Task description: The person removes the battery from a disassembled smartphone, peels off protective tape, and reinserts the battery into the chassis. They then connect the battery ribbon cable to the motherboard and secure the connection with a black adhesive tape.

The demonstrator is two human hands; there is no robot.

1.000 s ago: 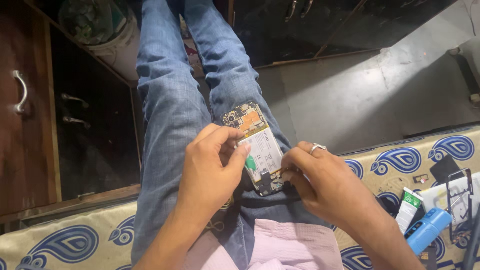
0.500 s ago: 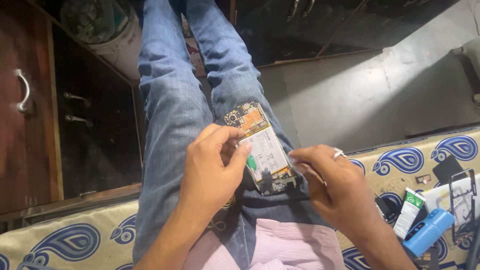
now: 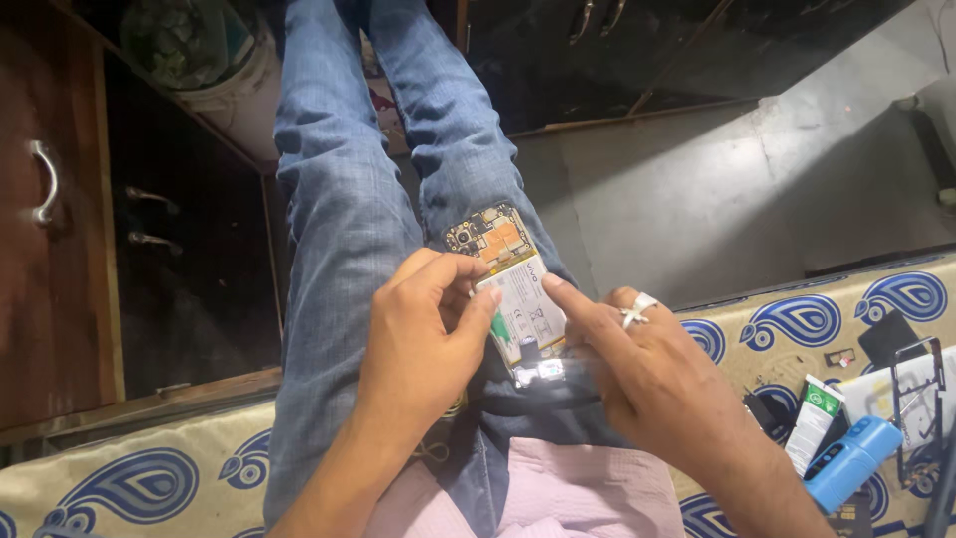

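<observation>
I am holding an opened smartphone (image 3: 513,299) over my lap, its back cover off, with the white battery and the orange-patched circuit board showing. My left hand (image 3: 423,344) is pinching the phone's left edge, thumb and fingers closed in a narrow grip on it. My right hand (image 3: 647,374) is lying just to the right, its forefinger stretched out and touching the battery's right edge; this grip is not closed around anything. One silver ring (image 3: 637,311) is sitting on that hand.

Under both hands my two legs in blue jeans (image 3: 349,199) are stretching away, with my pink shirt (image 3: 558,488) below. Well to the right of my right hand, on the cushion with blue paisley print (image 3: 757,334), one blue cylindrical tool (image 3: 846,463) is lying beside one white tube with a green label (image 3: 815,423) and one black phone frame (image 3: 921,399). Far left of my left hand, one wooden cabinet door with a metal handle (image 3: 45,179) is standing.
</observation>
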